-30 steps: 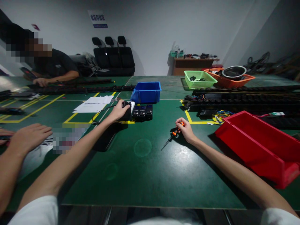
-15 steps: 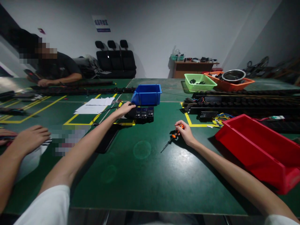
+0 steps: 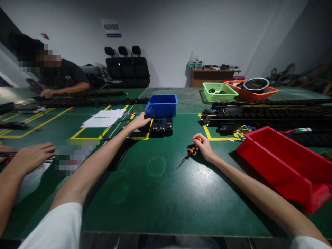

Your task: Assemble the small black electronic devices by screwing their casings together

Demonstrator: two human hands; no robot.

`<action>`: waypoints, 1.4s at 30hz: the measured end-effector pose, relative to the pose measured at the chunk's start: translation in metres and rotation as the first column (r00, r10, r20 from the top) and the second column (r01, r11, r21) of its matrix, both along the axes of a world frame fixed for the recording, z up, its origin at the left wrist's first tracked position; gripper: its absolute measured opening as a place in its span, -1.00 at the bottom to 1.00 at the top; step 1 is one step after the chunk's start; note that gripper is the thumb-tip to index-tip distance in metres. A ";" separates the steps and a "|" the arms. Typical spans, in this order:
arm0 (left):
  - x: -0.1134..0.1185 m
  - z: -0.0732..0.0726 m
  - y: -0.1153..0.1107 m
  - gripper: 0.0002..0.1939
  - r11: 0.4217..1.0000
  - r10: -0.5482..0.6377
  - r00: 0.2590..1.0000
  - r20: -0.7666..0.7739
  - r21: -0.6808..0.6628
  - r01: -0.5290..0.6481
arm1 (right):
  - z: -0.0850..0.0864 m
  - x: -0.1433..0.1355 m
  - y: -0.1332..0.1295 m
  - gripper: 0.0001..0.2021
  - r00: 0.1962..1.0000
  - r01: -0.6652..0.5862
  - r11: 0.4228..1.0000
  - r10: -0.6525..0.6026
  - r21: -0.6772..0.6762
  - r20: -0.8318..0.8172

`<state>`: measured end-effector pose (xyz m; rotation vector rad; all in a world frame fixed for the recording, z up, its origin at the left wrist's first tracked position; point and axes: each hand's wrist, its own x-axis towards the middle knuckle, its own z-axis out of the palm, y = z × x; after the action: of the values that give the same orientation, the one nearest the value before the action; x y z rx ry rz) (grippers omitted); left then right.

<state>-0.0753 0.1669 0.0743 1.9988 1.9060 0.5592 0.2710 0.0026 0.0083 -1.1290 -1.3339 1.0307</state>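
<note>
My left hand [image 3: 141, 121] is at the near left corner of the blue bin [image 3: 163, 105], its fingertips against the bin's front lip. Just right of that hand, several black modules [image 3: 162, 127] stand in a row in front of the bin. My right hand [image 3: 203, 146] is closed around the orange handle of a screwdriver [image 3: 191, 150], whose thin dark shaft points down and left over the green table [image 3: 166, 204].
A red bin [image 3: 280, 166] lies at the right, with black rails [image 3: 246, 112] and coloured wires behind. Green [image 3: 220, 92] and orange [image 3: 275, 91] baskets stand farther back. Papers [image 3: 102, 118] and a dark flat object [image 3: 118, 157] lie left. Another person's hands [image 3: 36, 155] are at the left edge.
My left hand has come off the black modules and now touches the blue bin's corner. The modules sit slightly farther right. My right hand keeps the screwdriver in nearly the same place.
</note>
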 end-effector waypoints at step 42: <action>0.040 -0.003 -0.052 -0.52 0.980 -0.068 0.907 -0.415 0.141 0.138 | -0.001 0.001 -0.001 -0.85 0.999 0.009 1.000 -0.009 0.010 0.044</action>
<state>-0.0352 0.1153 0.0710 2.4707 2.0185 0.2944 0.2721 0.0015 0.0073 -1.1546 -1.3660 0.9968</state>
